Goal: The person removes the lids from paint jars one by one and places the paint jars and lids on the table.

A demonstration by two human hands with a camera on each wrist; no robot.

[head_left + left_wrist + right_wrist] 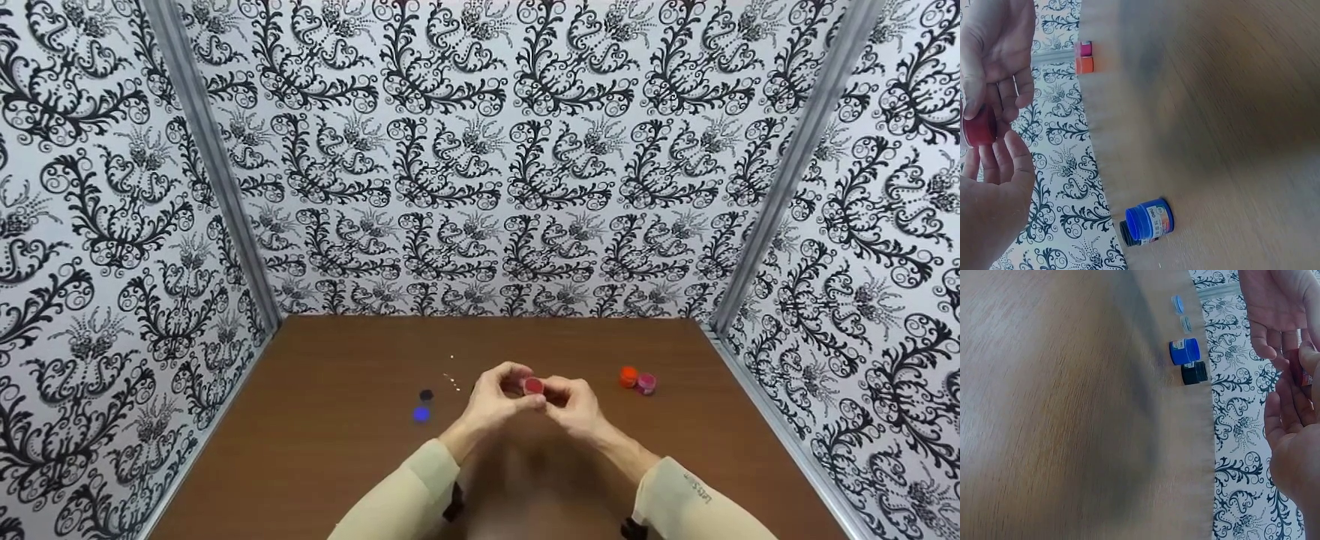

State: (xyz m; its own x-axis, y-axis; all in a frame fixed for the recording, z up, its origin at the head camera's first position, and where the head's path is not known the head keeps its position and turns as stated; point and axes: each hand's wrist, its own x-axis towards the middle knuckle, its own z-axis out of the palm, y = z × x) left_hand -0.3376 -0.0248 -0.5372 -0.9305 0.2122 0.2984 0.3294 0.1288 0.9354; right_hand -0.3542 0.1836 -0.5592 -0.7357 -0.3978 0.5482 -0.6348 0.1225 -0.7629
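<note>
A small red paint jar point(533, 385) is held up above the table between both hands. My left hand point(495, 399) grips it from the left, thumb in front and fingers curled behind. My right hand point(577, 409) pinches the jar from the right. In the left wrist view the red jar point(981, 128) shows a pale, clear-looking rim at its edge; whether this is a lid I cannot tell. The right wrist view shows only part of the red jar point(1296, 368) behind the fingers.
Left of the hands stand a blue paint jar point(421, 414) and a black one point(427, 394). Two clear lids point(1177, 305) lie near them. An orange jar point(628, 376) and a pink jar point(646, 384) stand together on the right. Patterned walls enclose the brown table point(337, 465).
</note>
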